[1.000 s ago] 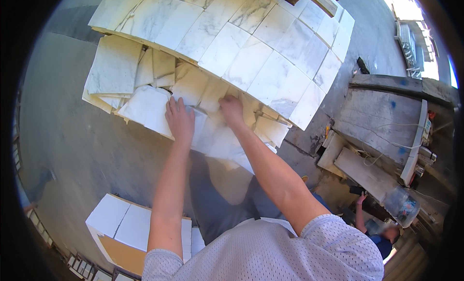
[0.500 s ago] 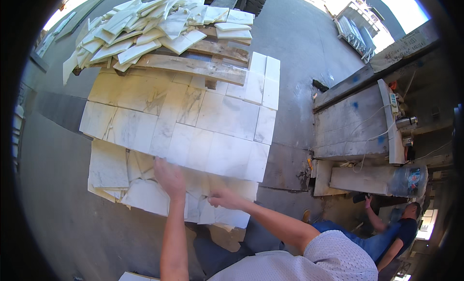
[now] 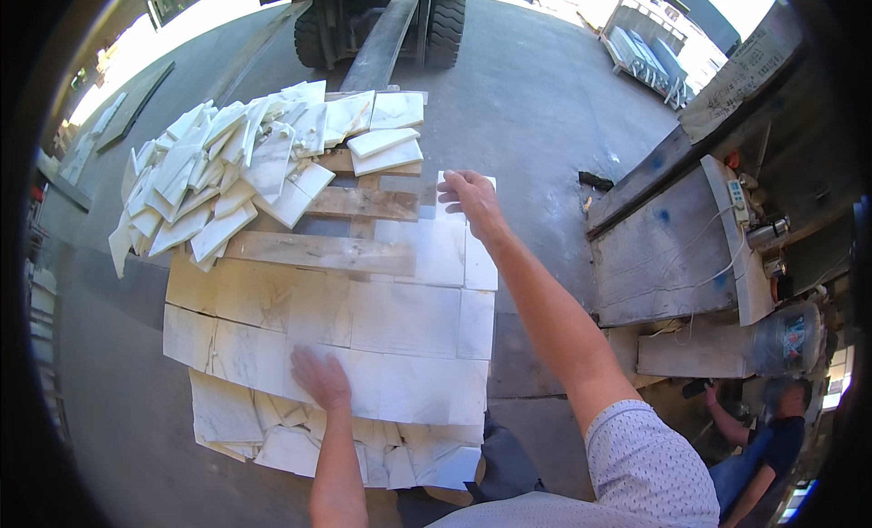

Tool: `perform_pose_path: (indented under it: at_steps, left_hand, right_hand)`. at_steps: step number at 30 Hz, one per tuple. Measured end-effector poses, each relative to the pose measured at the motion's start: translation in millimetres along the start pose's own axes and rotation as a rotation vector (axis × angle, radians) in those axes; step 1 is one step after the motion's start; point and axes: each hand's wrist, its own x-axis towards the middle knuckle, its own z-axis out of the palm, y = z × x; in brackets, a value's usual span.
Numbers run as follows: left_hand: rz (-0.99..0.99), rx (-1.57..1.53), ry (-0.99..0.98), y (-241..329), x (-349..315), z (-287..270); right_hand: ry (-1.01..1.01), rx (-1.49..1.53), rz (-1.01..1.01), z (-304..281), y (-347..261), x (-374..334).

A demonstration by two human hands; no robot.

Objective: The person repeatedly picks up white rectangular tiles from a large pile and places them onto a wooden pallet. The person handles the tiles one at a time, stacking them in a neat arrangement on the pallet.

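White marble tiles (image 3: 404,317) lie edge to edge in a flat layer in front of me. My left hand (image 3: 320,376) rests on this layer near its front edge, fingers spread and a little blurred. My right hand (image 3: 472,204) reaches to the far right corner of the layer, its fingers loosely bent and apart at a tile there. Neither hand shows anything held. Beneath the front edge, broken marble pieces (image 3: 291,444) stick out toward me.
A wooden pallet (image 3: 318,252) lies over the far part of the layer, heaped with marble offcuts (image 3: 213,160). Behind it stands a vehicle with large black tyres (image 3: 445,30). A stone-topped bench (image 3: 668,246) with cables stands at right, near a crouching person (image 3: 772,446).
My right hand has gone from the broken pieces at the front to the far right corner. The left hand has moved onto the tile layer. My view has tilted up.
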Motion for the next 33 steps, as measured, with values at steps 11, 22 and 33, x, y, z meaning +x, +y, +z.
perform_pose_path:
  at_steps: [11, 22, 33]
  left_hand:
    - [0.034, -0.074, 0.009, 0.9, 5.0, -3.7]
    - [0.062, -0.079, 0.005, 4.1, 9.1, -8.6]
    - [0.042, -0.070, 0.012, 1.9, 6.4, -1.9]
  right_hand:
    - [0.169, -0.402, 0.116, 48.5, 12.6, 258.8]
    - [0.275, -0.108, -0.157, 47.5, -50.1, 257.2]
    - [0.156, 0.032, 0.144, 49.3, 10.3, 157.5]
